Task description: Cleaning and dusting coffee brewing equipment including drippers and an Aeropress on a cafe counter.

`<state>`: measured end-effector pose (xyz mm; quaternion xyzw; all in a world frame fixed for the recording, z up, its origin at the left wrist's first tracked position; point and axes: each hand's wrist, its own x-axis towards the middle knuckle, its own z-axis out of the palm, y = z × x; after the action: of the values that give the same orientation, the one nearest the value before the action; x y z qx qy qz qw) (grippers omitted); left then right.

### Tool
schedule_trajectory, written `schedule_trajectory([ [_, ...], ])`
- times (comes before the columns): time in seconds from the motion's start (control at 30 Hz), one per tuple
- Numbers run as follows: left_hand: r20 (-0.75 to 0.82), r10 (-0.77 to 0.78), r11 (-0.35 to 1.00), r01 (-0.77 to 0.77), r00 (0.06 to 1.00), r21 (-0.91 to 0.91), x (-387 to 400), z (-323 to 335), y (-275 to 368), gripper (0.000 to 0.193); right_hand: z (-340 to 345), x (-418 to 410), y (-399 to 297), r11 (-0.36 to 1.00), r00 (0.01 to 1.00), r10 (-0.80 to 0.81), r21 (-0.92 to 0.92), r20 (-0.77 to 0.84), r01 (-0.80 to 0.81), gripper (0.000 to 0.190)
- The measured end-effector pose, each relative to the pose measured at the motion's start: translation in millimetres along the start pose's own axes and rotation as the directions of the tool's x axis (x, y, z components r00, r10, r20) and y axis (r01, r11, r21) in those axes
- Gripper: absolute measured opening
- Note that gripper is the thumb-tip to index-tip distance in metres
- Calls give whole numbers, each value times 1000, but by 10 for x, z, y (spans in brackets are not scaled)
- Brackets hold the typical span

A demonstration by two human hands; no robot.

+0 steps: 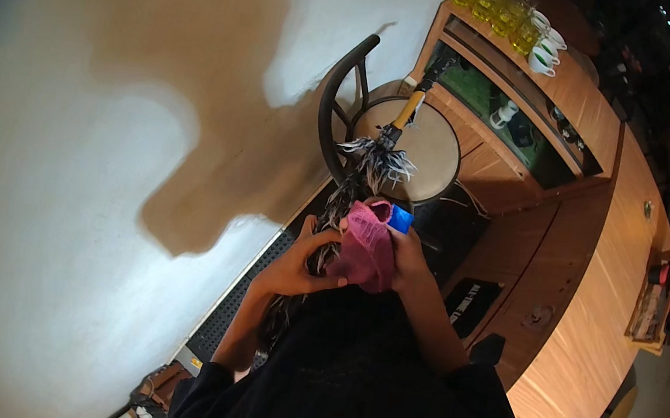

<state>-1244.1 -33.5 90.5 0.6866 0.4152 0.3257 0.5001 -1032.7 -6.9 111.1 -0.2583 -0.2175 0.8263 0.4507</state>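
A pink mesh-like cloth (368, 248) hangs in front of my torso, its top gathered around a dark opening. My right hand (411, 261) grips its right side, with a small shiny blue item (400, 219) at the fingers; whether that is a packet or a box I cannot tell. My left hand (296, 262) holds the cloth's left edge, thumb low and fingers curled higher up. A feather duster (383, 160) with black and white feathers and a yellow handle (409, 110) slants behind the cloth. Its dark feathers run down past my left hand.
A round-seated chair (415, 149) with a dark curved back stands ahead by the white wall (45, 194). The wooden counter (585, 304) curves along my right. Several glasses of yellow liquid (494, 10) and white cups (543, 59) top it. A black perforated mat (232, 308) lies below left.
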Motion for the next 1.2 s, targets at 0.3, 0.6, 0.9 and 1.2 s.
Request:
schedule_trajectory([
  [0.3, 36, -77, 996, 75, 996, 43, -98, -292, -56, 24, -59, -206, -27, 974, 893, -212, -11, -396, 226, 30],
  [0.6, -281, 26, 948, 65, 959, 310, 87, -65, 548, 18, -314, -704, -373, 870, 879, -449, -301, -159, 390, 37],
  [0.9, -110, 385, 880, -328, 916, 345, 1145, 657, 1176, 22, -523, -1555, -968, 514, 700, -670, -835, -246, 199, 19],
  [1.2, 192, 427, 704, -459, 883, 542, 2364, 1673, 1459, 12, -1470, -2241, -2101, 394, 451, -861, -870, -236, 298, 7],
])
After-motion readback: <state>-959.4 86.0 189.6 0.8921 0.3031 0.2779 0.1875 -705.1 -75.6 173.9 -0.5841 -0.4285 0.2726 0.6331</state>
